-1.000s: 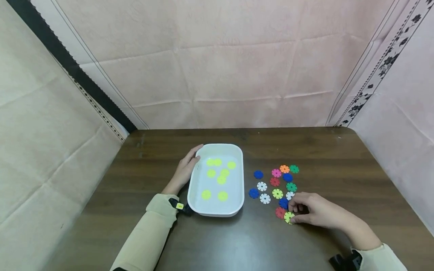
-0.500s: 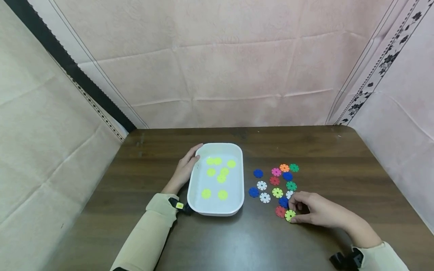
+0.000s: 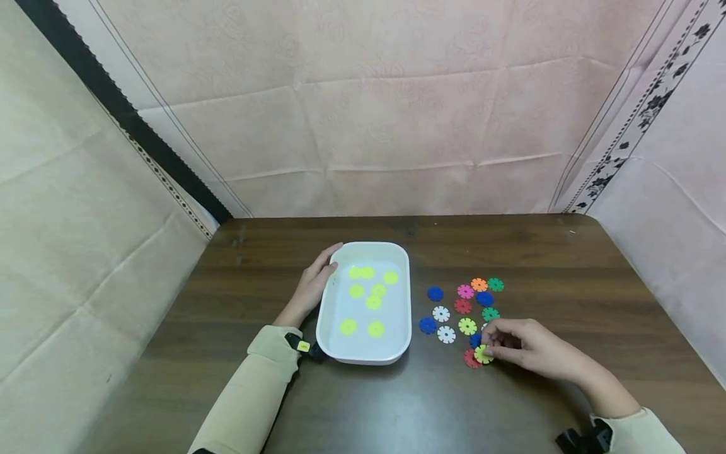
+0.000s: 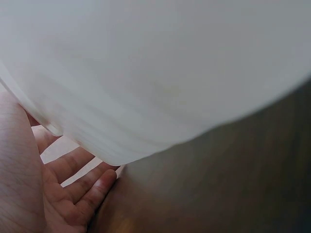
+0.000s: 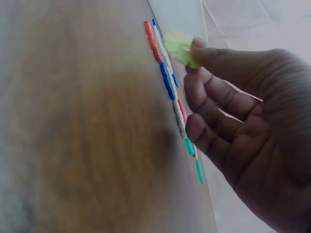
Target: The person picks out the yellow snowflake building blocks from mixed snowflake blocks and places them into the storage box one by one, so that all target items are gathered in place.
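In the head view my right hand [image 3: 530, 347] pinches a yellow-green notched disc [image 3: 483, 354] between thumb and fingertips. The right wrist view has this disc [image 5: 181, 47] lifted off the tabletop, with the other fingers loosely bent below. Under and beside it lie flat flower-shaped discs: a red disc [image 3: 471, 359], a blue disc [image 3: 475, 340] and a white one partly hidden by the fingers. My left hand [image 3: 309, 287] holds the left rim of a white tray [image 3: 409, 302], its fingers against the outer wall [image 4: 112, 121]. Several yellow-green discs [image 3: 375, 329] lie inside the tray.
Between tray and right hand, several more discs lie spread on the brown wooden table [image 3: 363, 416], among them a pink disc [image 3: 465, 291], an orange disc [image 3: 479, 285] and a green disc [image 3: 496, 284]. Pale cloth [image 3: 386, 126] hangs behind the table.
The yellow-green disc by my right fingertips has come up off the table and now overlaps the red disc. My left hand and the tray have stayed in place.
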The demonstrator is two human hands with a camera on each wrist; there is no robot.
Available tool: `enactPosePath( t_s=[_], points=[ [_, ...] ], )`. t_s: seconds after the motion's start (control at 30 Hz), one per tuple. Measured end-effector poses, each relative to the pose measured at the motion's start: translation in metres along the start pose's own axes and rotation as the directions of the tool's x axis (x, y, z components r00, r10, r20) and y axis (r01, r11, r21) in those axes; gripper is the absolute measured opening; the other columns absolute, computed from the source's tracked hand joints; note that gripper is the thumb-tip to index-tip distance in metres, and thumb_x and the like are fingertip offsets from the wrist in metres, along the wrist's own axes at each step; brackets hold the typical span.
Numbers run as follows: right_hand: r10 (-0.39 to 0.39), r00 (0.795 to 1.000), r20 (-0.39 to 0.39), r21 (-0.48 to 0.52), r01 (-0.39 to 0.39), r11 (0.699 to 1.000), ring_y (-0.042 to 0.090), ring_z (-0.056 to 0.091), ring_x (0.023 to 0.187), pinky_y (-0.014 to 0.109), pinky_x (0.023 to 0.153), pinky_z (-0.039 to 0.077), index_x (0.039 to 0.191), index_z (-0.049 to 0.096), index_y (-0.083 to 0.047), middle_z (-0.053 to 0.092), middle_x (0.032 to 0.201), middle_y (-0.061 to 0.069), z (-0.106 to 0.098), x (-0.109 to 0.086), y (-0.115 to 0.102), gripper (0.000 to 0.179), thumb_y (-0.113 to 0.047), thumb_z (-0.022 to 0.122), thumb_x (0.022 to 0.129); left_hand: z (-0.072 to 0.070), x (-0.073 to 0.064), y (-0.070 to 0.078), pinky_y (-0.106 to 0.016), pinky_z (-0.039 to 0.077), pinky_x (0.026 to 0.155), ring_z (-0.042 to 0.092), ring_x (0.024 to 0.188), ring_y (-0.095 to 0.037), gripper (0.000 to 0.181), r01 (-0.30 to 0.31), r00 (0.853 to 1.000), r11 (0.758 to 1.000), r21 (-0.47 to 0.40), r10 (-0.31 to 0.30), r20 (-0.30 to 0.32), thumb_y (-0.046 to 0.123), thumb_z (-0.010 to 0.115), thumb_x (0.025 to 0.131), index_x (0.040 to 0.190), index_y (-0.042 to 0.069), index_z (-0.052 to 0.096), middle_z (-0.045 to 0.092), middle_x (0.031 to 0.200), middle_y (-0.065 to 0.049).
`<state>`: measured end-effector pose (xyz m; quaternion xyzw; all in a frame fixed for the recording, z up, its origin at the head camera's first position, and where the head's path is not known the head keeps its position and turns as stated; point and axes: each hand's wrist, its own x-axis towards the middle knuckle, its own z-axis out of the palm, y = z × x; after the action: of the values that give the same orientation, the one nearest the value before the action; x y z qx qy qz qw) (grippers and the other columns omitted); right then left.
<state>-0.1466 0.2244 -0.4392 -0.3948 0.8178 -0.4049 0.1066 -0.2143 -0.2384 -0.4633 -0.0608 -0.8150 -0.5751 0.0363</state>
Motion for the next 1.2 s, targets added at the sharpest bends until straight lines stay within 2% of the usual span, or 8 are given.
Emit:
enactPosePath(
  t_s=[0.17, 0.37, 0.53, 0.63, 0.8, 1.0, 1.1, 1.2],
  points=[
    [-0.069, 0.994, -0.086, -0.041, 0.066, 0.997, 0.008, 0.063, 0.077, 0.025, 0.064, 0.053, 0.104, 0.066, -0.024, 0.067, 0.088, -0.011, 0.000, 0.008, -0.007, 0.012, -0.017, 0.071, 0.095, -0.001, 0.000, 0.001, -0.052, 0.040, 0.106, 0.051, 0.130, -0.021, 0.041, 0.009, 1.000, 1.000, -0.001, -0.009, 0.004, 0.040, 0.047, 0.106, 0.147, 0.044, 0.047, 0.048, 0.151, 0.010],
    [-0.122, 0.982, -0.142, -0.059, 0.114, 0.992, 0.007, 0.062, 0.079, 0.026, 0.063, 0.053, 0.104, 0.066, -0.025, 0.068, 0.091, -0.008, 0.001, 0.024, -0.016, 0.018, -0.012, 0.073, 0.093, -0.002, 0.001, 0.001, -0.050, 0.041, 0.103, 0.052, 0.129, -0.024, 0.042, 0.021, 1.000, 1.000, -0.019, -0.020, 0.018, 0.038, 0.046, 0.107, 0.149, 0.041, 0.045, 0.046, 0.153, 0.007],
    [-0.164, 0.970, -0.178, -0.069, 0.154, 0.986, 0.008, 0.064, 0.083, 0.027, 0.069, 0.055, 0.105, 0.067, -0.025, 0.068, 0.095, -0.010, 0.002, 0.038, -0.019, 0.020, -0.011, 0.074, 0.092, -0.002, 0.001, 0.000, -0.050, 0.038, 0.107, 0.049, 0.134, -0.026, 0.046, 0.029, 0.999, 0.999, -0.019, -0.028, 0.033, 0.036, 0.044, 0.108, 0.153, 0.036, 0.041, 0.041, 0.157, 0.004],
    [-0.168, 0.969, -0.183, -0.059, 0.160, 0.985, 0.008, 0.066, 0.086, 0.027, 0.074, 0.057, 0.107, 0.068, -0.023, 0.069, 0.098, -0.011, 0.001, 0.046, -0.023, 0.021, -0.011, 0.075, 0.091, -0.001, 0.001, 0.000, -0.050, 0.038, 0.107, 0.048, 0.134, -0.026, 0.045, 0.032, 0.999, 0.999, -0.020, -0.032, 0.031, 0.037, 0.044, 0.108, 0.153, 0.037, 0.041, 0.041, 0.157, 0.005],
    [-0.168, 0.970, -0.178, -0.051, 0.161, 0.986, 0.007, 0.065, 0.083, 0.027, 0.067, 0.056, 0.107, 0.068, -0.023, 0.071, 0.097, -0.010, 0.003, 0.066, -0.035, 0.019, -0.013, 0.074, 0.092, 0.001, 0.000, -0.003, -0.051, 0.041, 0.106, 0.051, 0.130, -0.022, 0.042, 0.038, 0.999, 0.999, -0.022, -0.038, 0.027, 0.041, 0.044, 0.107, 0.149, 0.043, 0.044, 0.044, 0.154, 0.010],
    [-0.225, 0.961, -0.158, -0.053, 0.220, 0.974, 0.007, 0.063, 0.082, 0.028, 0.067, 0.056, 0.108, 0.070, -0.021, 0.071, 0.098, -0.009, 0.012, 0.105, -0.050, 0.015, -0.015, 0.073, 0.094, 0.002, 0.000, -0.005, -0.051, 0.044, 0.103, 0.053, 0.127, -0.022, 0.042, 0.022, 1.000, 1.000, -0.017, -0.022, 0.017, 0.044, 0.045, 0.106, 0.148, 0.044, 0.045, 0.045, 0.152, 0.008],
    [-0.247, 0.964, -0.100, -0.088, 0.239, 0.967, 0.009, 0.062, 0.086, 0.029, 0.069, 0.055, 0.108, 0.072, -0.019, 0.070, 0.101, -0.008, 0.017, 0.128, -0.055, 0.015, -0.015, 0.072, 0.094, 0.001, 0.000, -0.003, -0.048, 0.046, 0.100, 0.055, 0.125, -0.022, 0.042, 0.011, 1.000, 1.000, -0.009, -0.010, 0.011, 0.045, 0.045, 0.106, 0.148, 0.044, 0.045, 0.046, 0.152, 0.008],
    [-0.219, 0.976, -0.006, -0.160, 0.215, 0.963, 0.012, 0.059, 0.095, 0.030, 0.076, 0.054, 0.109, 0.075, -0.017, 0.069, 0.103, -0.010, 0.023, 0.149, -0.057, 0.015, -0.017, 0.073, 0.094, 0.001, 0.000, -0.003, -0.047, 0.048, 0.098, 0.057, 0.121, -0.022, 0.042, 0.006, 1.000, 1.000, -0.003, -0.006, 0.007, 0.045, 0.046, 0.105, 0.147, 0.044, 0.046, 0.048, 0.151, 0.008]
  ],
)
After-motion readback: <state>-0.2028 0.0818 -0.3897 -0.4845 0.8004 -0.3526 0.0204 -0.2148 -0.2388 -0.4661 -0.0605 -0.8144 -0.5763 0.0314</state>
